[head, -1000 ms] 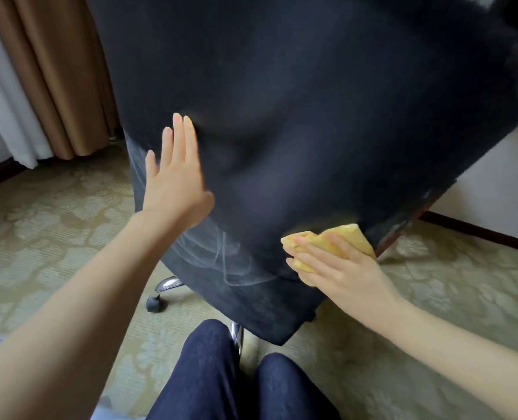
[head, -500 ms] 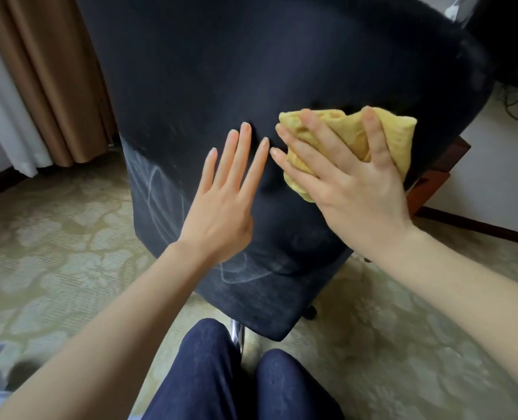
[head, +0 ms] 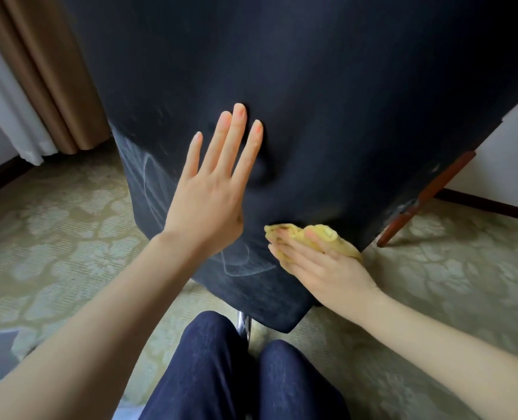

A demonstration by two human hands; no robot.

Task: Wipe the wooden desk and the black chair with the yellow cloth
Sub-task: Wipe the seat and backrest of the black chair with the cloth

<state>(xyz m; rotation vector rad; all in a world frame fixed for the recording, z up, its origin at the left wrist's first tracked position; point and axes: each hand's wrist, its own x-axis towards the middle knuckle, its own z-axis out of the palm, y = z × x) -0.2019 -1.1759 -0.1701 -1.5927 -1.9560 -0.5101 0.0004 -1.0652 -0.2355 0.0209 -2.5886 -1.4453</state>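
Two hands work the back of the chair (head: 342,101). The left hand (head: 209,204) lies flat against the black fabric, fingers straight and slightly spread, denting the upholstery as if to steady it. The right hand (head: 321,268) presses the bunched cloth (head: 327,234) against the lower right part of the backrest, fingers laid straight over it; the thumb is hidden, so whether it hooks the cloth cannot be told.

By the look of it the job is midway on the chair. Pale, chalky streaks (head: 148,177) mark the lower left of the backrest, and more loop just below the left wrist, so that side appears to need further passes. The upper fabric looks darker and cleaner, though blur makes this uncertain. The seat and the rest of the chair are out of sight. No desktop is in view, so nothing shows whether the desk has been wiped; a reddish wooden leg (head: 427,198) slanting behind the chair's right edge may belong to it.

Around the scene: brown curtains (head: 48,71) at upper left, patterned carpet (head: 54,237) underfoot, and the person's knees (head: 221,374) in dark trousers close against the chair, beside its chrome post (head: 244,324). The left forearm crosses in front of the streaked patch and would likely have to shift before the cloth reaches it.
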